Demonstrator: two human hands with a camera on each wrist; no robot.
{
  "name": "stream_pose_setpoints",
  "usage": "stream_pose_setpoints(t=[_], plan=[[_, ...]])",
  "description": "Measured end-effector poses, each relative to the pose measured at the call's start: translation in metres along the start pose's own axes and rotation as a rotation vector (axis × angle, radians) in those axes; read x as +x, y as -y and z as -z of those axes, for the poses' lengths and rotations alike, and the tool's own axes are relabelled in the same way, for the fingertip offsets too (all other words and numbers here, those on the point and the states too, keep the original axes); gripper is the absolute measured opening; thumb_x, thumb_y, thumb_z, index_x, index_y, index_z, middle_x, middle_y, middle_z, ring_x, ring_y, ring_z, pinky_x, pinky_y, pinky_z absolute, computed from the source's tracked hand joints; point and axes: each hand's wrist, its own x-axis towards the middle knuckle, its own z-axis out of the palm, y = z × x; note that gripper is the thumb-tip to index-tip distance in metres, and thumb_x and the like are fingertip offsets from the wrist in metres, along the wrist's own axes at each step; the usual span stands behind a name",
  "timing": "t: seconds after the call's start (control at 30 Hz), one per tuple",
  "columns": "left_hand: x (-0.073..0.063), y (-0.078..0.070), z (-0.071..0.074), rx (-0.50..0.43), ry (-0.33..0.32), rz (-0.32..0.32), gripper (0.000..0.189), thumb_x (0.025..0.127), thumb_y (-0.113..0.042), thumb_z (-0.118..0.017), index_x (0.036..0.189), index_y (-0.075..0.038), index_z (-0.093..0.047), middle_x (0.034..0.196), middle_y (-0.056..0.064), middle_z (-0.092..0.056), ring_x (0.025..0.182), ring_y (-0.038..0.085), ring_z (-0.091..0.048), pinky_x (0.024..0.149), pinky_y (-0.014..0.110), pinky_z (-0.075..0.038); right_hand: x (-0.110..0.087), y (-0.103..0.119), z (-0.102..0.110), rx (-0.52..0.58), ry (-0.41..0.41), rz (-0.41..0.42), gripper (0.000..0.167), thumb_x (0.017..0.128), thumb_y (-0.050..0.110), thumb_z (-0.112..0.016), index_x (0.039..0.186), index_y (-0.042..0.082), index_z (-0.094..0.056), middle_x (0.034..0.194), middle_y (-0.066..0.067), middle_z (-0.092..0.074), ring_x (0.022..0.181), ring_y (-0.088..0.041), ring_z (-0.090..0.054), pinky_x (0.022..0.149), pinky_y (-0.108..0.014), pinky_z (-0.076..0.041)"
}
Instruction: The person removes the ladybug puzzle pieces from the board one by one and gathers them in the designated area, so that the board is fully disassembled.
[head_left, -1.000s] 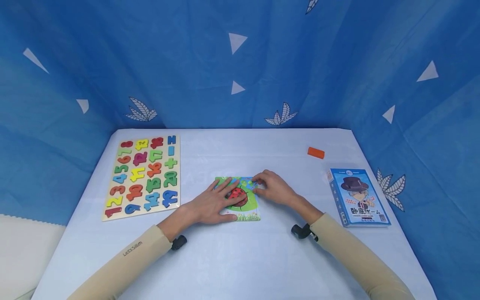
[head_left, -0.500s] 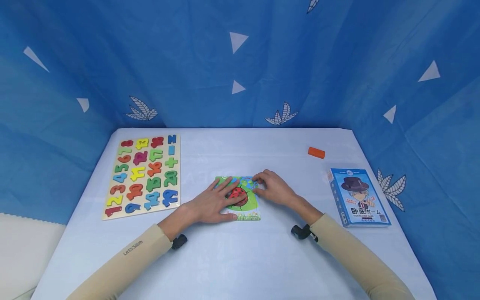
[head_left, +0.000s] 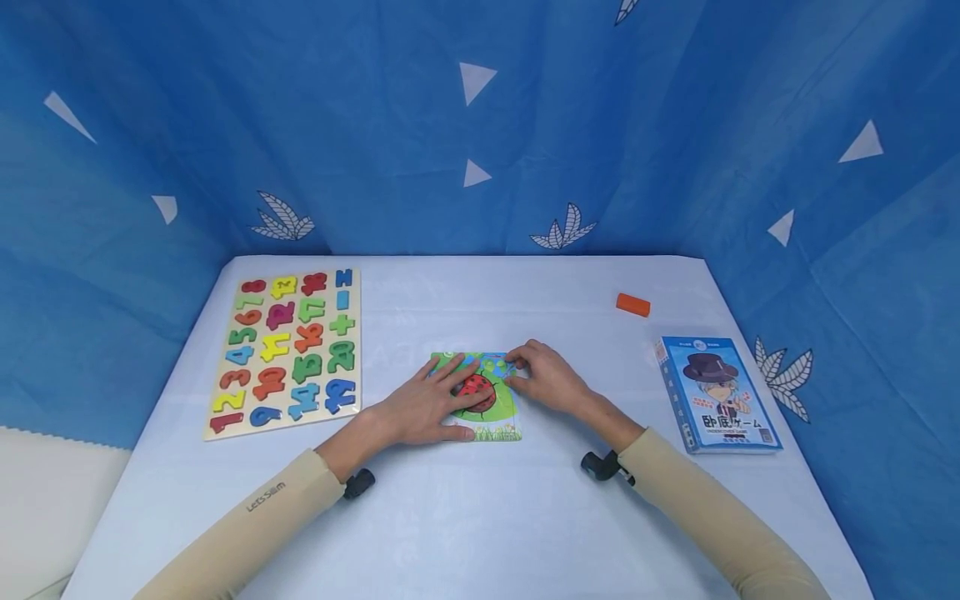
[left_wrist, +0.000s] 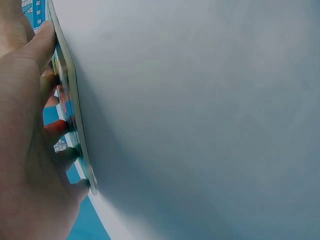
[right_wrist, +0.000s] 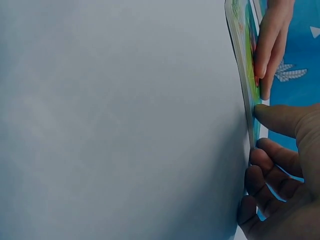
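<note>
A flat square ladybug jigsaw puzzle [head_left: 498, 417] lies on the table, showing a red ladybug on green with a blue strip along its far side. My left hand [head_left: 423, 408] rests on its left part with fingers spread, partly covering the ladybug. At the far right corner my right hand [head_left: 553, 379] pinches the puzzle with thumb and index finger; the other fingers are curled. The right wrist view has the thumb [right_wrist: 277, 119] on the puzzle's face and fingertips at its edge. In the left wrist view, the left fingers reach over the puzzle's edge [left_wrist: 80, 120].
On the left lies a wooden number board [head_left: 288, 354] with coloured numerals and signs. An orange block [head_left: 633, 305] lies at the back right. Nearer the right edge is a blue game box [head_left: 720, 396] with a hatted cartoon figure. Blue cloth [head_left: 405, 125] encloses the table's back and sides.
</note>
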Motion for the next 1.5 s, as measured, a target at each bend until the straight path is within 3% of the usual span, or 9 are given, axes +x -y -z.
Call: stream_pose_setpoints(t=[0.7,1.03,1.5], plan=[[-0.0001,-0.0015,0.0024,-0.011,0.017,0.018,0.073,0.095,-0.072,-0.042,0.158,-0.037,-0.031,0.169,0.007,-0.012,0.156,0.034,-0.004,0.121,0.061,-0.013,0.0025,0.0046,0.0025,0.027,0.017,-0.035,0.036,0.089,0.024,-0.078,0.119,0.007,-0.068,0.099,0.000,-0.059,0.088,-0.014,-0.054,0.078,-0.030,-0.047],[-0.0004,-0.0014,0.0015,-0.026,-0.005,0.005,0.073,0.095,-0.072,-0.043,0.158,-0.038,-0.030,0.169,0.008,-0.014,0.156,0.034,-0.006,0.120,0.062,-0.015,0.0042,0.0021,0.0031,0.123,-0.022,-0.041,0.025,0.092,0.019,-0.073,0.113,0.008,-0.070,0.097,0.000,-0.062,0.083,-0.015,-0.055,0.071,-0.029,-0.048],[-0.0001,-0.0016,0.0013,-0.026,0.020,0.024,0.074,0.094,-0.074,-0.042,0.158,-0.041,-0.027,0.170,0.006,-0.010,0.156,0.031,-0.003,0.121,0.061,-0.013,0.0059,0.0041,0.0058,0.246,-0.065,-0.090,0.017,0.093,0.018,-0.070,0.106,0.008,-0.071,0.089,0.000,-0.069,0.080,-0.013,-0.061,0.069,-0.029,-0.051]])
